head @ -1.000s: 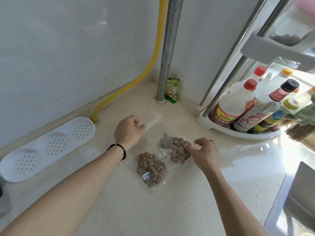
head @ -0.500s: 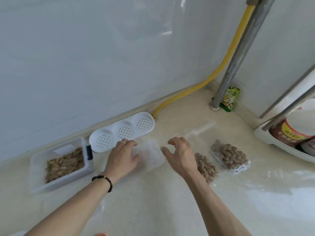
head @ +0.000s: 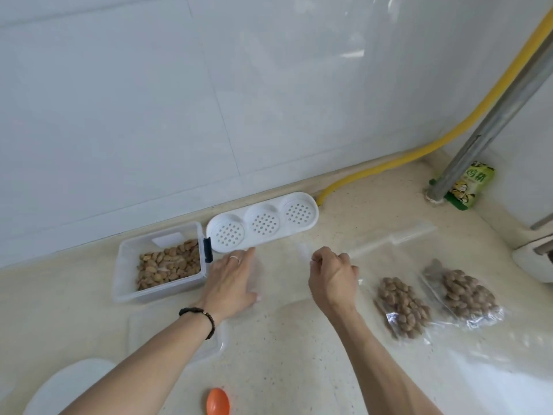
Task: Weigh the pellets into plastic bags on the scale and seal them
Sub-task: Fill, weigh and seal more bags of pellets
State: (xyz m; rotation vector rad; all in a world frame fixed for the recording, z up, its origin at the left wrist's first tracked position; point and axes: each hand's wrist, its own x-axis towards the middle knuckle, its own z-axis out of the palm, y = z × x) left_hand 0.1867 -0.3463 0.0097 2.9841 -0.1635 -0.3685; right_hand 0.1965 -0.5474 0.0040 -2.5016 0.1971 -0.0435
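Head-worn view, angled down, close over countertop [head: 299,354]

Left hand [head: 232,283] flat, fingers straight; right hand [head: 332,280] fingers curled, pinching.

both forearms are seen bare, with no sleeves reaching into view. a dark beaded bracelet [head: 200,318] is worn just behind the left hand [head: 230,283], wrapped closely around the wrist, its beads small and rounded, black with a few brownish ones toward the underside. a thin, pale metallic ring [head: 235,258] is worn on one finger of that hand, near its base. nothing worn can be made out on the right hand [head: 332,280] or its wrist.
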